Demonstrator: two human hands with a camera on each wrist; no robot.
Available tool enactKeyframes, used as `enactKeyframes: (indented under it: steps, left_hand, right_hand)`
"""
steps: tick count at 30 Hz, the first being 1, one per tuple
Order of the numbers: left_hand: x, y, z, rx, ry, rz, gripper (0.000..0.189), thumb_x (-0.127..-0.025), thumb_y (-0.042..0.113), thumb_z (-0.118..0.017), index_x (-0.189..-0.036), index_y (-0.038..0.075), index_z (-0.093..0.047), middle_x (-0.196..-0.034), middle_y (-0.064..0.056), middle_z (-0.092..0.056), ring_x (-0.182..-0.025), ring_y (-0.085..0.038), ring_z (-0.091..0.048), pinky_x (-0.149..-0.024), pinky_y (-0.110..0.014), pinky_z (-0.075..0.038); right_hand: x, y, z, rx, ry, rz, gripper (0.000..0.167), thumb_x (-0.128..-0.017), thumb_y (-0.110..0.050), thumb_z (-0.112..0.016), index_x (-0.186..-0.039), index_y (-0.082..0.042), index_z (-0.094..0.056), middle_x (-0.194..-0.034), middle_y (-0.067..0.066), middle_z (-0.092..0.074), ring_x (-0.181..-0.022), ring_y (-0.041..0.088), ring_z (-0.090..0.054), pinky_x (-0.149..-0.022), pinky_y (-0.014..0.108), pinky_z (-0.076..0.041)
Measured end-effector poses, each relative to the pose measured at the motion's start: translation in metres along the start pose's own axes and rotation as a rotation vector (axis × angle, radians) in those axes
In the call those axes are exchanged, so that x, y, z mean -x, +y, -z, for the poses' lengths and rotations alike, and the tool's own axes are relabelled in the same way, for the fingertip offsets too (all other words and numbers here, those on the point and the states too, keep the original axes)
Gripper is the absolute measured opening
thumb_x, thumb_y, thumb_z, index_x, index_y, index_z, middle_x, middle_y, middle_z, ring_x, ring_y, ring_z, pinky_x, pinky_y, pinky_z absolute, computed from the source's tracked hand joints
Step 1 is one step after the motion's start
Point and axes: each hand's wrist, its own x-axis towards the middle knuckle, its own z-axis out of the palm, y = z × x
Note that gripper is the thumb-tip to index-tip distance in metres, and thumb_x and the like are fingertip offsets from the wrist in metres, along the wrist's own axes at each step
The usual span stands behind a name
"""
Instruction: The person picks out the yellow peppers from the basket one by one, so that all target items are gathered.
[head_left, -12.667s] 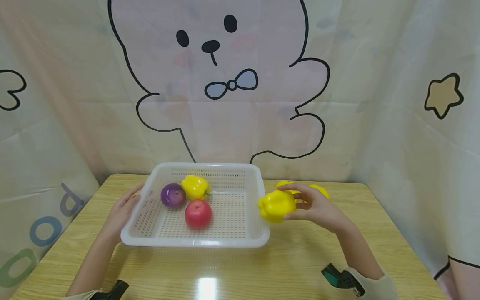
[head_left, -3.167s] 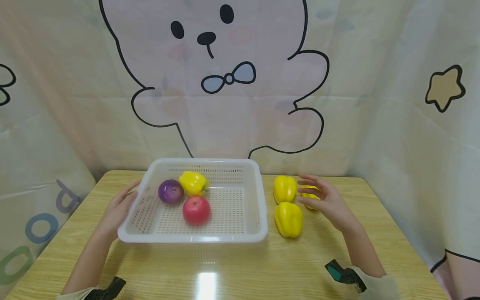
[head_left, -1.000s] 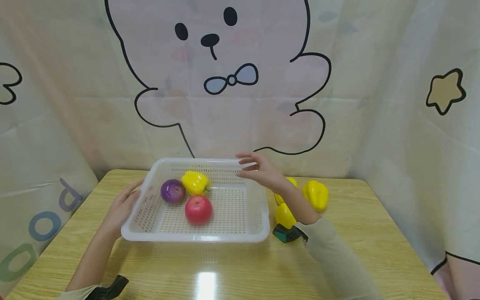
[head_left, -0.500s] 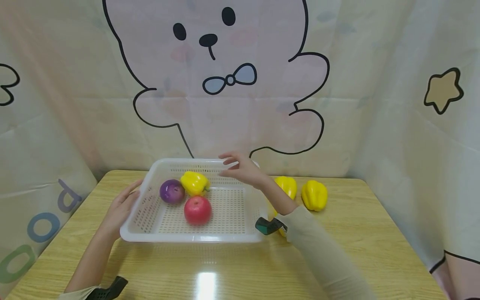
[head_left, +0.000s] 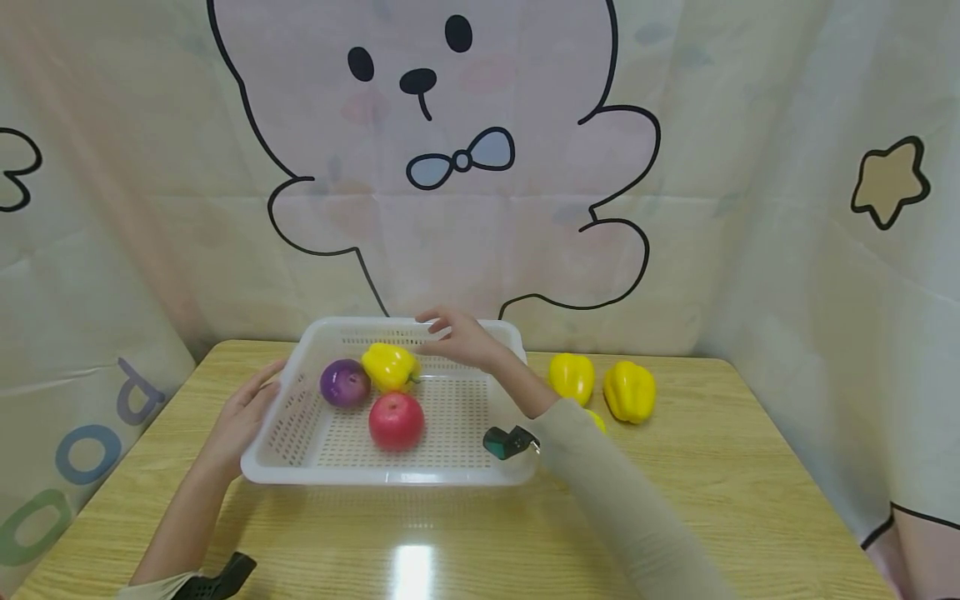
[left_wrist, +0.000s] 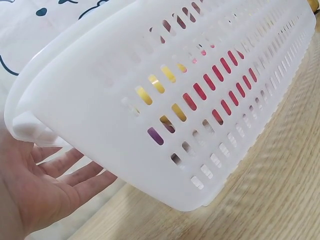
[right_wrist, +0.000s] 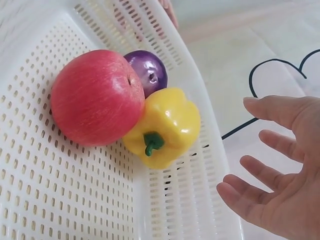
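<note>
A white plastic basket (head_left: 390, 477) holds a yellow bell pepper (head_left: 388, 367), a red apple (head_left: 396, 422) and a round purple fruit (head_left: 345, 383), grouped on its left side. My right hand (head_left: 467, 343) hovers over the back of the basket with nothing in it, just right of the pepper. In the right wrist view its fingers (right_wrist: 270, 145) are spread and loosely bent, apart from the pepper. At the basket's left end, my left hand (head_left: 243, 417) rests against the outer wall. The left wrist view shows its relaxed fingers (left_wrist: 82, 175) reaching below the rim, partly hidden by the wall.
Right of the basket, three more yellow bell peppers (head_left: 630, 392) lie on the wooden table (head_left: 720, 467); my right sleeve (head_left: 600, 483) partly covers one. A printed curtain (head_left: 570, 250) hangs behind the table and along both sides.
Earlier, my right hand gripped a yellow pepper, now lying on the table. It has since moved left, bare, from the peppers to over the basket. My left hand has stayed at the basket.
</note>
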Motion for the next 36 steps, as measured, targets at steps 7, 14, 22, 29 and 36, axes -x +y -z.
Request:
enactKeyframes:
  steps: [7, 14, 22, 29, 36]
  left_hand:
    - [0.000, 0.000, 0.000, 0.004, -0.004, 0.004, 0.061, -0.115, 0.040, -0.040, -0.169, 0.015, -0.023, -0.107, 0.023, -0.061, -0.094, -0.002, -0.067, -0.078, -0.029, -0.060]
    - [-0.001, 0.000, 0.000, 0.015, -0.010, 0.001, 0.062, -0.115, 0.039, -0.040, -0.169, 0.014, -0.022, -0.108, 0.023, -0.062, -0.095, -0.002, -0.067, -0.078, -0.028, -0.060]
    - [-0.001, 0.000, 0.001, 0.015, -0.006, 0.015, 0.062, -0.115, 0.041, -0.041, -0.169, 0.016, -0.023, -0.108, 0.025, -0.061, -0.095, -0.001, -0.067, -0.079, -0.028, -0.060]
    - [-0.001, -0.001, 0.001, 0.011, -0.003, 0.018, 0.061, -0.115, 0.041, -0.041, -0.169, 0.018, -0.025, -0.110, 0.026, -0.059, -0.096, 0.000, -0.066, -0.080, -0.027, -0.059]
    - [-0.001, -0.002, 0.001, 0.025, -0.004, 0.012, 0.061, -0.115, 0.039, -0.041, -0.169, 0.015, -0.023, -0.111, 0.024, -0.060, -0.096, -0.001, -0.067, -0.080, -0.027, -0.060]
  right_hand:
    - [-0.010, 0.001, -0.010, 0.044, -0.004, -0.018, 0.055, -0.098, -0.021, -0.075, -0.147, -0.003, -0.055, -0.149, 0.020, -0.055, -0.131, 0.036, -0.058, -0.102, 0.044, -0.058]
    - [-0.017, -0.001, -0.025, 0.086, -0.005, -0.059, 0.058, -0.096, -0.027, -0.077, -0.148, -0.011, -0.057, -0.150, 0.015, -0.056, -0.132, 0.032, -0.057, -0.103, 0.046, -0.057]
    - [-0.030, -0.002, -0.041, 0.130, -0.044, -0.068, 0.061, -0.095, -0.030, -0.079, -0.149, -0.014, -0.056, -0.146, 0.017, -0.060, -0.130, 0.032, -0.059, -0.100, 0.046, -0.058]
    - [-0.036, -0.001, -0.050, 0.162, -0.052, -0.051, 0.062, -0.094, -0.029, -0.079, -0.149, -0.012, -0.056, -0.146, 0.017, -0.060, -0.132, 0.032, -0.058, -0.099, 0.043, -0.060]
    - [-0.041, 0.002, -0.058, 0.183, -0.042, -0.035, 0.064, -0.095, -0.027, -0.080, -0.150, -0.010, -0.055, -0.147, 0.017, -0.059, -0.131, 0.031, -0.059, -0.100, 0.040, -0.059]
